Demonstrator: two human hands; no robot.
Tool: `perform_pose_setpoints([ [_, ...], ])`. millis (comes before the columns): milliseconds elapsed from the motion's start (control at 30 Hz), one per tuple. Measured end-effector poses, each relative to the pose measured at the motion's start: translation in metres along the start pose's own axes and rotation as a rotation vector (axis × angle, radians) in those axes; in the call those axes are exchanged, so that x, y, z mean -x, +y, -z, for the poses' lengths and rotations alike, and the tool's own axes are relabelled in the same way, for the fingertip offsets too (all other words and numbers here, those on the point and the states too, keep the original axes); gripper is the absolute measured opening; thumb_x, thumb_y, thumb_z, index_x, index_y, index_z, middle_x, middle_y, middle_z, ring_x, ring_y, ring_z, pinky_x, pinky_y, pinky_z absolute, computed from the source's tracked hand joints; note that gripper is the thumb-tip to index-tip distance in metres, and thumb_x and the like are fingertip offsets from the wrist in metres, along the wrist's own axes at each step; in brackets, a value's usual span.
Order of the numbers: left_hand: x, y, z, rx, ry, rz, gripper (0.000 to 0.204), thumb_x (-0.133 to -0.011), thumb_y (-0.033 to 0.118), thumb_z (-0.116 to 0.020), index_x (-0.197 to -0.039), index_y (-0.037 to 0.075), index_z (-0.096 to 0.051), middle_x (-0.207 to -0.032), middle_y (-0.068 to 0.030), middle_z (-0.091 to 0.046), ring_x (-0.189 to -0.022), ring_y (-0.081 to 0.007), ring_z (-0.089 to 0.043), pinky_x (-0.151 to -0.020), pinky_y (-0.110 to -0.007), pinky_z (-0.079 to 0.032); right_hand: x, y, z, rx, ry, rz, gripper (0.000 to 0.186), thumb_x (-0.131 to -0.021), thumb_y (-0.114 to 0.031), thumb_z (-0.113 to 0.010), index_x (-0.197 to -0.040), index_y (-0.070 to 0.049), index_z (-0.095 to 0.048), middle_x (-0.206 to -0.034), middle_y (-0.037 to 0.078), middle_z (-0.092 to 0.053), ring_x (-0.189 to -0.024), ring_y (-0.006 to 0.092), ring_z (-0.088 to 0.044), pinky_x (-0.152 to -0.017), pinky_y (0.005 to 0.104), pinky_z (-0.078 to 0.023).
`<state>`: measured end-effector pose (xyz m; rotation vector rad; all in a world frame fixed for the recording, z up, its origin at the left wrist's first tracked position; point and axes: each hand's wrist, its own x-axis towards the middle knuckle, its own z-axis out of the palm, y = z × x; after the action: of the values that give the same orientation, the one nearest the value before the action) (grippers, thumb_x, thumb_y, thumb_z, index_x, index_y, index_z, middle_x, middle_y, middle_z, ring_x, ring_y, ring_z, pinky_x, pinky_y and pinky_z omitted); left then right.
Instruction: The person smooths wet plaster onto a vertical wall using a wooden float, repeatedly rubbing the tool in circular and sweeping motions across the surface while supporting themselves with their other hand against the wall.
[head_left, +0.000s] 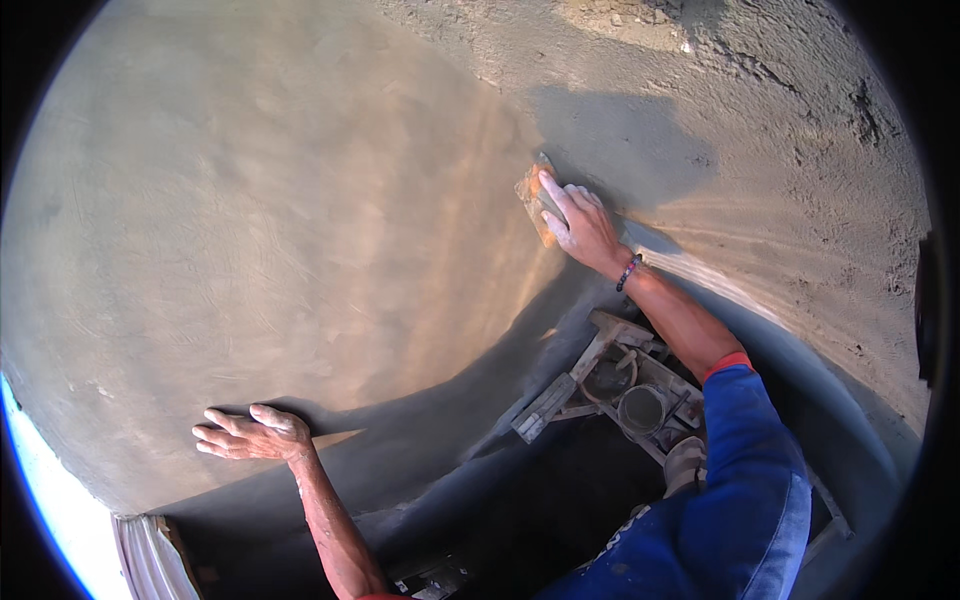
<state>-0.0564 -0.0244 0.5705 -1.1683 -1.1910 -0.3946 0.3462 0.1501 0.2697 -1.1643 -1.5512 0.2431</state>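
Observation:
A broad wall of grey plaster (pixel 300 220) fills most of the view, smooth on the left and rougher at the upper right. Against its smooth part, near the bend where the rough surface begins, my right hand (pixel 582 222) presses a small flat plastering trowel (pixel 530 200), smeared orange and grey. The index finger stretches along the tool, and the grip's underside is hidden. Lower left, my left hand (pixel 255 434) has its fingers spread and holds nothing. It rests at or very close to the wall; contact is unclear. Pale plaster dust coats the fingers of both hands.
Below my right forearm stands a dirty wooden trestle (pixel 548 405) with round buckets (pixel 642 408) on or beside it. My shoe (pixel 686 466) is close by. A white ridged sheet (pixel 150 555) stands at the lower left, beside a bright opening (pixel 45 490).

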Motion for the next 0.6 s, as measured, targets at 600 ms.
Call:
perform_pose_setpoints([
  [600, 0.0, -0.001, 0.0, 0.003, -0.023, 0.007, 0.065, -0.105, 0.049, -0.029, -0.155, 0.008, -0.03, -0.164, -0.0199, -0.011, -0.15, -0.0443, -0.007, -0.117, -0.06, -0.015, -0.01, 0.001, 0.013, 0.067, -0.066, 0.017, 0.067, -0.089, -0.01, -0.066, -0.151, -0.009, -0.04, -0.102, 0.018, -0.059, -0.097, 0.0387, -0.056, -0.087, 0.0469, -0.047],
])
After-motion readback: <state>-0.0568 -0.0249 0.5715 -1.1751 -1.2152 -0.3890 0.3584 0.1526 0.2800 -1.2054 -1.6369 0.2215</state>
